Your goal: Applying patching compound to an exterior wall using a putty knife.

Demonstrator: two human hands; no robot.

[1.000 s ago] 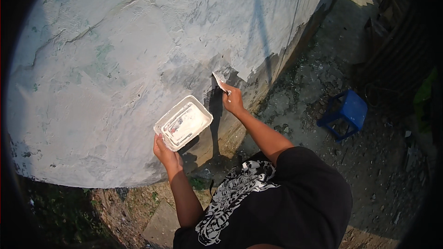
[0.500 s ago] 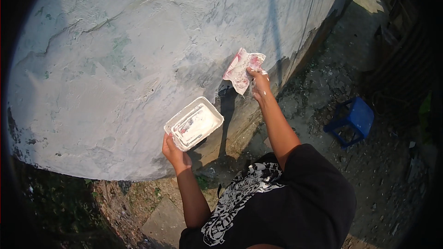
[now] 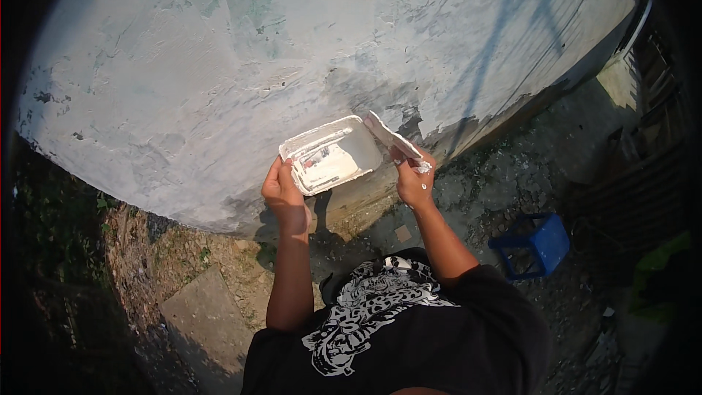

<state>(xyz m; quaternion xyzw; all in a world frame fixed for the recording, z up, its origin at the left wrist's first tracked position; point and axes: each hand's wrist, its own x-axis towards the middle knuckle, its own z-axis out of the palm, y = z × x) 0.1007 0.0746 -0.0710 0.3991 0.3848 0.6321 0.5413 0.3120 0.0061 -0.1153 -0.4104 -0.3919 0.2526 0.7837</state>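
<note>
My left hand [image 3: 285,192] grips the near-left corner of a white rectangular tub [image 3: 333,183], thumb on its rim. White paste smears the tub's floor and walls, thicker toward one end. In my right hand [image 3: 415,181] is a flat putty spreader [image 3: 391,134] coated in white paste, seen nearly edge-on. Its blade stands beside the tub's right end; whether it touches the rim I cannot tell. White paste also sticks to my right fingers and wrist. Beyond both hands rises the whitish wall [image 3: 219,95], patchy and rough, with a bare grey area close to the tub.
A blue plastic stool [image 3: 537,245] stands on the rough ground at the right. Close to the wall's foot lies a small square tile piece [image 3: 403,233]. A flat concrete slab [image 3: 208,314] is at lower left, and dark corrugated sheeting [image 3: 621,168] lines the far right.
My right hand has come down toward the tub, turning the spreader from face-on to edge-on. The tub has moved up and right, closer to the spreader. The view has shifted too.
</note>
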